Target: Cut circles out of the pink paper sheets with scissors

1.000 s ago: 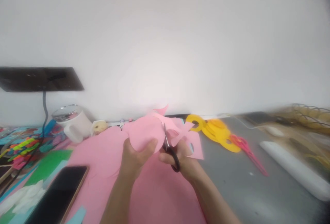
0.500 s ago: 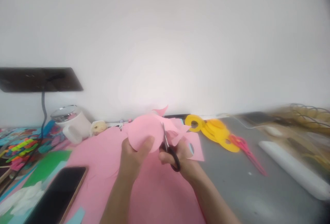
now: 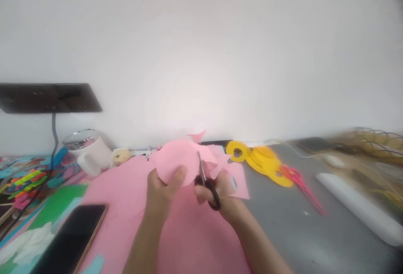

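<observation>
My left hand (image 3: 163, 188) pinches a round piece of pink paper (image 3: 176, 158) by its lower edge, thumb on top. In my right hand (image 3: 218, 192) is a pair of scissors (image 3: 213, 193) with black handles, fingers wrapped through the loops. The blades point up and lie against the right edge of the pink circle. They look nearly closed, though whether paper sits between them is hard to see. Pink paper scraps (image 3: 217, 156) spread behind and to the right of the blades. Large pink sheets (image 3: 195, 240) lie under both hands.
Yellow paper rings (image 3: 262, 160) and pink-handled scissors (image 3: 304, 185) lie to the right, near a long white object (image 3: 359, 206). On the left are a phone (image 3: 71, 240), a white mug (image 3: 92, 156), green paper (image 3: 59, 202) and colourful small items (image 3: 28, 185). A wall (image 3: 201, 55) rises behind.
Almost nothing differs. Both hands, the pink circle and the scissors keep their places, with only a very slight shift of the whole view.
</observation>
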A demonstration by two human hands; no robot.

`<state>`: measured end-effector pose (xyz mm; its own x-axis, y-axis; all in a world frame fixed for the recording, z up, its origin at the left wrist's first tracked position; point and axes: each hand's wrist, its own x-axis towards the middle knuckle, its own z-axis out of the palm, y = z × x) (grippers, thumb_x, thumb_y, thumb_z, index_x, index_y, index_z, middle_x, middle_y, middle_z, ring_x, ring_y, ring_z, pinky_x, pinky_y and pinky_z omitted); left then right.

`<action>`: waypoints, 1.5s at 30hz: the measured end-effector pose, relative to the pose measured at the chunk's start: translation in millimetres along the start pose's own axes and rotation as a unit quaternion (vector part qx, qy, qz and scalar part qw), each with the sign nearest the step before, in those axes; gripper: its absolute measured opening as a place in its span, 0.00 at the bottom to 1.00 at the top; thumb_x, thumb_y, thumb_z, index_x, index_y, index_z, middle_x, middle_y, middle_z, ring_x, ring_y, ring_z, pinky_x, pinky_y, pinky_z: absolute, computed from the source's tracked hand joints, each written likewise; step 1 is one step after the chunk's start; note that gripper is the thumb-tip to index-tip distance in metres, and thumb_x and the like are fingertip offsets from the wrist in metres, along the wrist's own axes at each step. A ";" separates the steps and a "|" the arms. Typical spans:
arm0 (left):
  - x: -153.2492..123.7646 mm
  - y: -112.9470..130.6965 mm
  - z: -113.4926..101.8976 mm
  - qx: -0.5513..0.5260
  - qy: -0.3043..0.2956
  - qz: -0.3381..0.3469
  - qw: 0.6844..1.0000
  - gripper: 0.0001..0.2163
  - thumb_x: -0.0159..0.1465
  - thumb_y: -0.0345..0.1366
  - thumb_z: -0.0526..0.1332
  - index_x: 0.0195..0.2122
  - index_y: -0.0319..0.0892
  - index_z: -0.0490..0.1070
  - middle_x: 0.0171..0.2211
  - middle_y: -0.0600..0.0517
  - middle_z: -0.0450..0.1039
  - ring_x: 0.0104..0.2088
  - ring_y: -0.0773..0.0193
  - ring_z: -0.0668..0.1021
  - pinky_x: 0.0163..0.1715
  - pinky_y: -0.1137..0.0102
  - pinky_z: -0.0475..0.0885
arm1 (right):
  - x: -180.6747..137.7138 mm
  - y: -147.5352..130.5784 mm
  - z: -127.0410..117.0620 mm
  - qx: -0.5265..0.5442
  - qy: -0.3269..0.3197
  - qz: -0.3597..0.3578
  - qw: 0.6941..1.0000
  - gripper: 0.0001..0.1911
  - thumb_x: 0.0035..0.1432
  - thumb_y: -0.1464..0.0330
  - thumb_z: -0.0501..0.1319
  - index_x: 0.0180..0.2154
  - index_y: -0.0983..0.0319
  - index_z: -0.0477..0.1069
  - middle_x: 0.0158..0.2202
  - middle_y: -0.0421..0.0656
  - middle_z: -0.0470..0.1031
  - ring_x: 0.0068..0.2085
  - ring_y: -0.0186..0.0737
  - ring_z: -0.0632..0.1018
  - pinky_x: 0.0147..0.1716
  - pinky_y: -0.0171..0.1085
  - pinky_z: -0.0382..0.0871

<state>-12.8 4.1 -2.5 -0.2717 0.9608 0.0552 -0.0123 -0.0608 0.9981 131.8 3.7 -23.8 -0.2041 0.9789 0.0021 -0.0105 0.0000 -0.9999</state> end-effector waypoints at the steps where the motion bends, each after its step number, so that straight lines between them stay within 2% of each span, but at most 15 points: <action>1: -0.2 0.4 0.2 -0.002 0.003 0.003 1.000 0.11 0.47 0.41 0.68 0.22 0.37 0.72 0.20 0.51 0.70 0.24 0.63 0.72 0.21 0.72 0.67 | -0.5 -1.6 0.5 -0.005 0.003 0.005 1.000 0.06 0.41 0.76 0.62 0.23 0.61 0.66 0.19 0.34 0.67 0.21 0.33 0.71 0.19 0.32 0.62; 7: 0.6 -2.2 0.1 -0.041 -0.002 0.023 0.999 0.09 0.46 0.37 0.69 0.20 0.38 0.72 0.19 0.52 0.71 0.24 0.63 0.72 0.22 0.72 0.67 | -1.6 -6.5 2.8 -0.026 0.017 0.049 0.998 0.07 0.41 0.72 0.64 0.28 0.61 0.70 0.17 0.34 0.68 0.20 0.35 0.71 0.19 0.33 0.62; 11: 3.3 -5.6 -0.7 -0.042 -0.005 0.022 0.999 0.09 0.46 0.37 0.69 0.20 0.38 0.71 0.19 0.53 0.68 0.24 0.64 0.70 0.21 0.72 0.65 | -3.3 -7.6 1.9 0.013 -0.016 0.065 0.998 0.09 0.43 0.68 0.64 0.31 0.63 0.71 0.19 0.36 0.68 0.21 0.34 0.71 0.19 0.32 0.60; 19: 4.5 -7.4 -4.0 -0.029 0.016 0.001 0.999 0.12 0.46 0.42 0.69 0.23 0.36 0.74 0.21 0.51 0.71 0.26 0.62 0.73 0.26 0.70 0.70 | -5.9 -7.5 0.2 0.010 -0.029 0.067 0.997 0.07 0.46 0.68 0.63 0.30 0.63 0.70 0.16 0.34 0.66 0.20 0.33 0.69 0.19 0.30 0.56; 21: 3.7 -5.7 -3.6 -0.030 0.014 -0.008 0.999 0.12 0.46 0.40 0.69 0.26 0.35 0.75 0.23 0.49 0.73 0.27 0.61 0.75 0.25 0.70 0.71 | -4.4 -5.9 1.1 0.009 -0.010 0.065 0.998 0.06 0.47 0.67 0.63 0.29 0.62 0.70 0.15 0.34 0.65 0.20 0.33 0.69 0.20 0.31 0.57; 24: 4.6 -5.0 -1.1 -0.044 0.021 -0.017 0.999 0.14 0.44 0.38 0.70 0.29 0.34 0.76 0.26 0.47 0.76 0.30 0.58 0.76 0.25 0.70 0.71 | 0.0 -0.9 3.5 0.009 0.060 0.051 0.997 0.10 0.45 0.66 0.65 0.32 0.62 0.70 0.18 0.33 0.67 0.21 0.33 0.70 0.22 0.33 0.61; 26: 7.6 -7.8 1.0 -0.041 0.055 -0.016 0.998 0.15 0.45 0.38 0.69 0.32 0.34 0.76 0.29 0.46 0.77 0.33 0.56 0.77 0.26 0.69 0.72 | 3.7 3.9 5.6 0.017 0.083 0.019 0.996 0.17 0.41 0.69 0.69 0.36 0.62 0.70 0.22 0.34 0.70 0.24 0.34 0.72 0.24 0.33 0.64; 28: 12.6 -14.0 2.4 -0.002 0.136 -0.017 0.991 0.15 0.48 0.38 0.66 0.35 0.34 0.75 0.33 0.44 0.77 0.36 0.56 0.78 0.28 0.70 0.72 | 7.3 9.2 7.7 -0.004 0.080 0.021 0.997 0.22 0.37 0.70 0.71 0.37 0.61 0.69 0.24 0.36 0.73 0.27 0.37 0.73 0.25 0.34 0.67; 29: 15.6 -18.0 2.6 0.020 0.177 -0.022 0.984 0.16 0.49 0.39 0.65 0.37 0.34 0.74 0.34 0.44 0.77 0.35 0.57 0.78 0.27 0.70 0.71 | 8.9 11.8 8.7 -0.006 0.074 0.016 0.997 0.23 0.36 0.71 0.71 0.38 0.61 0.69 0.25 0.37 0.73 0.28 0.38 0.74 0.26 0.35 0.68; 31: 22.1 -26.3 2.5 0.038 0.215 -0.024 0.976 0.16 0.51 0.38 0.61 0.38 0.34 0.72 0.34 0.44 0.76 0.34 0.56 0.77 0.26 0.68 0.71 | 11.6 16.8 10.4 -0.003 0.064 0.002 0.998 0.22 0.39 0.69 0.69 0.40 0.60 0.69 0.26 0.37 0.74 0.29 0.40 0.75 0.24 0.35 0.68; 33: 27.8 -32.9 2.0 0.056 0.215 -0.014 0.975 0.15 0.50 0.33 0.59 0.39 0.36 0.72 0.34 0.45 0.76 0.35 0.55 0.77 0.28 0.68 0.71 | 14.0 21.0 11.4 -0.021 0.070 -0.009 0.997 0.22 0.41 0.68 0.67 0.41 0.59 0.68 0.26 0.37 0.73 0.29 0.40 0.76 0.24 0.35 0.68; 36: 34.0 -38.1 0.7 0.082 0.196 0.012 0.977 0.21 0.50 0.30 0.59 0.48 0.40 0.68 0.45 0.45 0.74 0.43 0.56 0.77 0.36 0.67 0.73 | 17.1 24.2 10.8 -0.055 0.080 -0.023 0.995 0.18 0.42 0.71 0.65 0.38 0.59 0.68 0.22 0.34 0.69 0.25 0.38 0.73 0.20 0.33 0.65; 39: 39.7 -41.3 -1.8 0.112 0.183 0.012 0.977 0.26 0.53 0.29 0.58 0.55 0.39 0.61 0.50 0.41 0.71 0.48 0.54 0.75 0.41 0.65 0.72 | 19.3 21.7 6.7 -0.103 0.101 -0.032 0.989 0.17 0.42 0.73 0.64 0.38 0.58 0.67 0.20 0.33 0.70 0.23 0.38 0.72 0.20 0.33 0.63; 43: 50.4 -44.7 -5.6 0.171 0.160 0.023 0.972 0.25 0.53 0.25 0.60 0.53 0.41 0.63 0.51 0.43 0.71 0.50 0.56 0.75 0.44 0.65 0.72 | 21.4 12.6 -1.1 -0.167 0.130 -0.044 0.976 0.15 0.46 0.72 0.64 0.38 0.58 0.66 0.21 0.34 0.71 0.24 0.38 0.73 0.22 0.32 0.62; 45: 56.2 -43.2 -7.9 0.211 0.159 0.033 0.964 0.19 0.56 0.28 0.63 0.50 0.41 0.67 0.49 0.44 0.72 0.48 0.56 0.75 0.45 0.62 0.72 | 22.1 8.6 -3.7 -0.199 0.119 -0.042 0.972 0.14 0.46 0.74 0.64 0.37 0.59 0.67 0.22 0.35 0.72 0.25 0.38 0.74 0.22 0.32 0.62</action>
<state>-35.2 58.6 -42.8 -0.5411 0.8225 0.1754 0.3893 0.0601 0.9192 130.8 26.1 -32.3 0.0135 0.9916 0.1284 0.3711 0.1142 -0.9215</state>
